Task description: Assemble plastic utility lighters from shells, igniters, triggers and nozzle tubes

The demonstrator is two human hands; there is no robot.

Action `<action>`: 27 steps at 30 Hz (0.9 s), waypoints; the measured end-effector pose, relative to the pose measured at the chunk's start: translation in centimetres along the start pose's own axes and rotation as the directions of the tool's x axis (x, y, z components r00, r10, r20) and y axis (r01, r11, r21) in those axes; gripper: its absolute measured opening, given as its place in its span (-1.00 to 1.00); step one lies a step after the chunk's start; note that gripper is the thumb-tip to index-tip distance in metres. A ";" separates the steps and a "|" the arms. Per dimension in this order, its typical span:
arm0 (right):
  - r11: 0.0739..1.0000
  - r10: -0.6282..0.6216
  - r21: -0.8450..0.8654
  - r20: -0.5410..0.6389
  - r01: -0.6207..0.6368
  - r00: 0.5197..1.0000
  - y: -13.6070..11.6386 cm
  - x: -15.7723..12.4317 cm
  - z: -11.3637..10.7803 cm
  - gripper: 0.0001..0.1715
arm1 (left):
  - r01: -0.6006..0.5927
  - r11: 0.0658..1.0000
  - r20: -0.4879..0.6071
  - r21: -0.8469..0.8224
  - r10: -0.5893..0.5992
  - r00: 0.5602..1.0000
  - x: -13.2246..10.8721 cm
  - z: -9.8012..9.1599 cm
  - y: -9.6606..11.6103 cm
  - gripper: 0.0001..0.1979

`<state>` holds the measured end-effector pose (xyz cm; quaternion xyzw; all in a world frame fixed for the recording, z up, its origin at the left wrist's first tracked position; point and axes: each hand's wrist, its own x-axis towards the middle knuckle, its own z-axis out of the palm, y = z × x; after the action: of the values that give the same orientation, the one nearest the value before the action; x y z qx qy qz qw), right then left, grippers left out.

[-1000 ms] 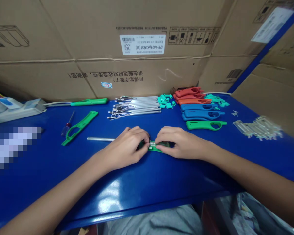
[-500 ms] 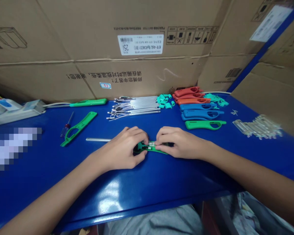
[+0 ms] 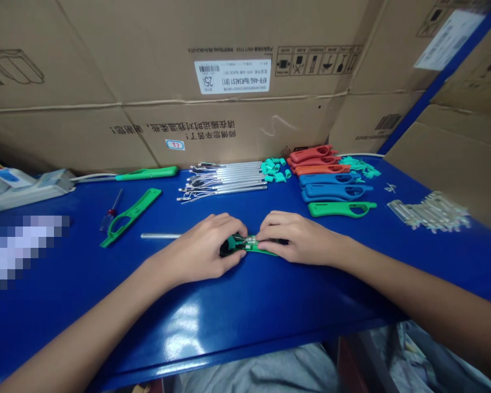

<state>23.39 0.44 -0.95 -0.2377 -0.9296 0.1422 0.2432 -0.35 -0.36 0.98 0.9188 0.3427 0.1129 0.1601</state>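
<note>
Both my hands are closed on a green lighter shell half (image 3: 262, 249) lying open side up on the blue table. My left hand (image 3: 213, 245) grips its left end between thumb and fingers. My right hand (image 3: 297, 238) pinches its right part, covering much of it. Small metal and black parts sit in the shell between my fingertips. A thin silver metal tube (image 3: 159, 236) sticks out to the left from behind my left hand. Left of that lie another green shell half (image 3: 135, 212) and a screwdriver (image 3: 109, 215).
Behind my hands lie a row of silver tubes with wires (image 3: 237, 177), teal plastic pieces (image 3: 276, 169), and red, orange, blue and green shells (image 3: 337, 191). Clear small tanks (image 3: 431, 212) lie at the right. A power strip (image 3: 45, 185) is at the left; cardboard (image 3: 155, 49) stands behind.
My left hand's fingertips have shifted slightly over the small parts in the green shell. Both hands keep their hold, and the view has moved very little.
</note>
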 end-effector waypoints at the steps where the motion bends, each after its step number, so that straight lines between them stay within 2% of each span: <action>1: 1.000 0.002 -0.005 -0.002 -0.002 1.000 0.0 0.0 0.0 -0.85 | 0.010 1.000 -0.002 0.013 -0.010 1.000 0.0 0.0 0.0 -0.78; 5: 1.000 0.008 -0.008 -0.008 -0.008 1.000 0.1 -0.1 0.1 -0.83 | 0.025 0.999 0.013 0.039 -0.025 1.000 -0.1 -0.2 -0.1 -0.66; 10: 0.998 0.051 0.026 0.004 -0.051 0.999 -0.1 -0.1 -0.3 -0.81 | 0.009 1.000 0.046 0.019 -0.010 0.999 0.0 -0.4 -0.2 -0.77; 14: 0.995 0.095 0.034 0.011 -0.095 0.995 -0.3 -0.1 -0.7 -0.82 | 0.014 1.000 0.049 0.020 -0.015 0.999 0.0 -0.3 -0.5 -0.74; 20: 0.986 0.165 -0.004 0.082 -0.165 0.983 -0.6 0.1 -0.8 -0.80 | 0.071 0.997 0.026 -0.006 -0.071 0.997 0.2 -0.2 -0.5 -0.79; 27: 0.981 0.193 0.018 0.069 -0.195 0.979 -0.9 0.3 -1.1 -0.83 | 0.128 0.991 0.026 -0.029 -0.127 0.992 -0.1 -0.3 -0.2 -0.78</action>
<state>23.39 -0.03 0.40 -0.3192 -0.9078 0.1848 0.1997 -0.62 -0.19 1.12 0.8937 0.3971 0.0967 0.1850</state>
